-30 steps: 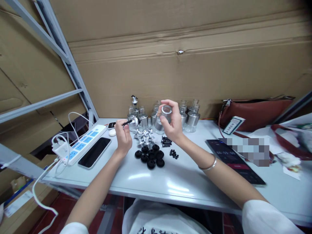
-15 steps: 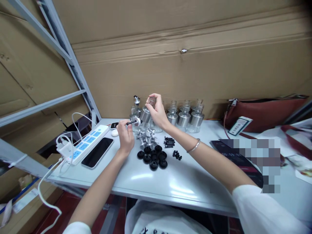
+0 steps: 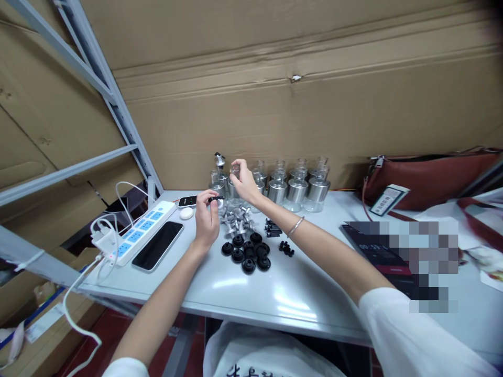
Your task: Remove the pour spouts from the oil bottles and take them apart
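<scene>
My left hand [image 3: 206, 222] pinches a black-and-silver bottle pourer [image 3: 216, 199], held above the table left of the metal parts. With its fingers round the neck, my right hand [image 3: 247, 183] grips a glass bottle [image 3: 234, 191] with a metal band, now roughly upright at the left of the bottle row. Beside it stands a bottle fitted with a pourer top [image 3: 220, 159]. In front lie a heap of silver spout pieces [image 3: 238, 222], several black stoppers [image 3: 249, 251], black tubes [image 3: 272, 228] and small black caps [image 3: 286, 248].
More metal-banded bottles [image 3: 297, 189] stand along the cardboard wall [image 3: 251, 115]. A power strip [image 3: 143, 228], a phone [image 3: 157, 246] and a small white disc [image 3: 186, 213] lie left. On the right are a tablet [image 3: 377, 251] showing a timer and a brown bag [image 3: 428, 183].
My right hand has carried the bottle left and down, from lifted and tilted to roughly upright among the others. My left hand keeps the pourer and has shifted slightly right.
</scene>
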`<state>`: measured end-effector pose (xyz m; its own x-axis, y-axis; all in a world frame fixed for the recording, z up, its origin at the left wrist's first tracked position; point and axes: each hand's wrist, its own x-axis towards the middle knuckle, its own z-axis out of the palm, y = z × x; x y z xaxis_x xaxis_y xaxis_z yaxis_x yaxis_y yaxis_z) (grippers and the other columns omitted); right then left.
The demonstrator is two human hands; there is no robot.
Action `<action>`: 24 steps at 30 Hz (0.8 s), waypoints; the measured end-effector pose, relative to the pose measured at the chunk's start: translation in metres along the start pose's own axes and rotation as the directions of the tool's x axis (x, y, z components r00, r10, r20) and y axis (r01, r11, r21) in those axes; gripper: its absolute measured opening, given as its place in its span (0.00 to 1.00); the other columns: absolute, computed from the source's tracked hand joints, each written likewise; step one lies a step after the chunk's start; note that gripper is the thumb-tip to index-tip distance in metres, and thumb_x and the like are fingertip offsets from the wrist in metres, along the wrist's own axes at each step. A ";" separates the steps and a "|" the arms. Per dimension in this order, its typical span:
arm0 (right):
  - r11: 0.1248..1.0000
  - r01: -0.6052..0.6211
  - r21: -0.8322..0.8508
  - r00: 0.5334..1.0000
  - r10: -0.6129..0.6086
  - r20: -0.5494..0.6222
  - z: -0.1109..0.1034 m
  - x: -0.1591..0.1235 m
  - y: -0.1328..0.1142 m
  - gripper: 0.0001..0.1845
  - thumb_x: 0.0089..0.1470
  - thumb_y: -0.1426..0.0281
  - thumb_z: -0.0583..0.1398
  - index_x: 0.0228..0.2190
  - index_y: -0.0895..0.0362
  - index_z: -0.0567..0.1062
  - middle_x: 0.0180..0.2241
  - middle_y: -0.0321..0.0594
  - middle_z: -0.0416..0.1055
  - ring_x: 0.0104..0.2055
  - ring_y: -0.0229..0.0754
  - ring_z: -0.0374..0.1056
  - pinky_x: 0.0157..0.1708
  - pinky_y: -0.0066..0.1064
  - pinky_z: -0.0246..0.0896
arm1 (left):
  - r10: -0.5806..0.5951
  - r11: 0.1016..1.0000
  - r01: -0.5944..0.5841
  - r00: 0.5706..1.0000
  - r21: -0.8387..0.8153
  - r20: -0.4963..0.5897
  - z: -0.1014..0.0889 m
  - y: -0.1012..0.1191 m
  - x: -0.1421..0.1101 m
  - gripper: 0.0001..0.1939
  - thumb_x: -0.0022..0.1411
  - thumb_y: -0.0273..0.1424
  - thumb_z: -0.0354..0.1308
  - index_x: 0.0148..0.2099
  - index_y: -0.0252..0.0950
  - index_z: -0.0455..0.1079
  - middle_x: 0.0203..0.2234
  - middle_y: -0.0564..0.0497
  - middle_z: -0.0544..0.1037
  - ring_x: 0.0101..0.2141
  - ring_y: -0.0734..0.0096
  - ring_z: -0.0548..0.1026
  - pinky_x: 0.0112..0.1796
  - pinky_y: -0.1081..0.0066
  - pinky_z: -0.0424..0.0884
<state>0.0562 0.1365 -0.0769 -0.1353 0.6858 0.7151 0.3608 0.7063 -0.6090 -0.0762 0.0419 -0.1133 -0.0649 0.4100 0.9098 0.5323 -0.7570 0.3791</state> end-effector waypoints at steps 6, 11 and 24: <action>0.995 -0.098 -0.026 0.993 0.096 -0.062 0.016 -0.001 0.013 0.17 0.46 0.74 0.49 0.41 0.58 0.58 0.37 0.47 0.66 0.41 0.47 0.63 0.45 0.40 0.55 | -0.051 0.999 0.051 0.993 0.003 0.108 0.001 0.000 -0.004 0.08 0.67 0.34 0.43 0.44 0.36 0.59 0.37 0.46 0.70 0.40 0.69 0.70 0.40 0.68 0.69; 0.994 -0.107 -0.032 0.992 0.104 -0.071 0.023 -0.005 0.022 0.18 0.47 0.75 0.49 0.42 0.59 0.59 0.39 0.48 0.66 0.42 0.47 0.63 0.46 0.40 0.56 | -0.094 0.995 0.088 0.978 0.042 0.188 0.003 -0.002 -0.007 0.09 0.67 0.35 0.43 0.44 0.36 0.60 0.36 0.47 0.70 0.36 0.70 0.70 0.37 0.70 0.69; 0.768 0.328 -0.549 0.943 -0.234 0.236 -0.049 -0.081 -0.047 0.11 0.56 0.72 0.52 0.39 0.58 0.71 0.44 0.49 0.69 0.48 0.50 0.60 0.47 0.44 0.51 | -0.064 0.997 0.048 0.931 0.053 0.359 0.009 0.014 -0.007 0.07 0.64 0.30 0.47 0.44 0.35 0.62 0.33 0.49 0.69 0.35 0.70 0.69 0.37 0.71 0.67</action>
<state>0.0956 0.0391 -0.0898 -0.4299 0.5226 0.7362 0.7397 0.6715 -0.0447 -0.0607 0.0326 -0.1160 0.2084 0.6126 0.7624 0.5722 -0.7086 0.4129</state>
